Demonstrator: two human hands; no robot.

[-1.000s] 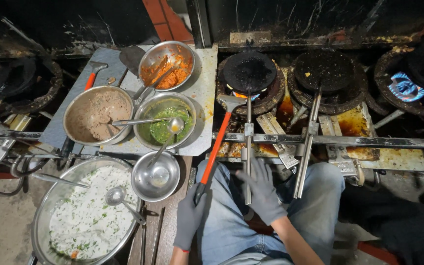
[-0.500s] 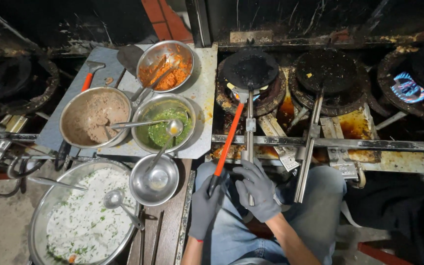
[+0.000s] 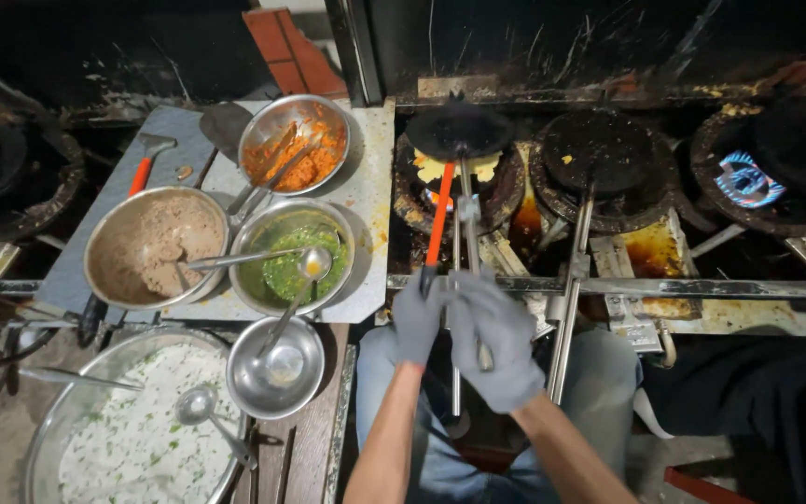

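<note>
Both gloved hands overlap | left hand (image 3: 417, 322) grip hidden | right hand (image 3: 494, 341) covers pan handle (image 3: 467, 238)

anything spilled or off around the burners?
Yes. Yellow batter oozes out from under the hinged black pan onto the burner, and brown greasy residue has pooled below the middle pan. Bowls at left look tidy.

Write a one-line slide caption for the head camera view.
Gloved left hand holds an orange-handled tool, right hand grips the pan handle beside bowls of fillings.

Rice tray (image 3: 67, 411) cut by bottom edge; right burner (image 3: 748, 177) blurred
</note>
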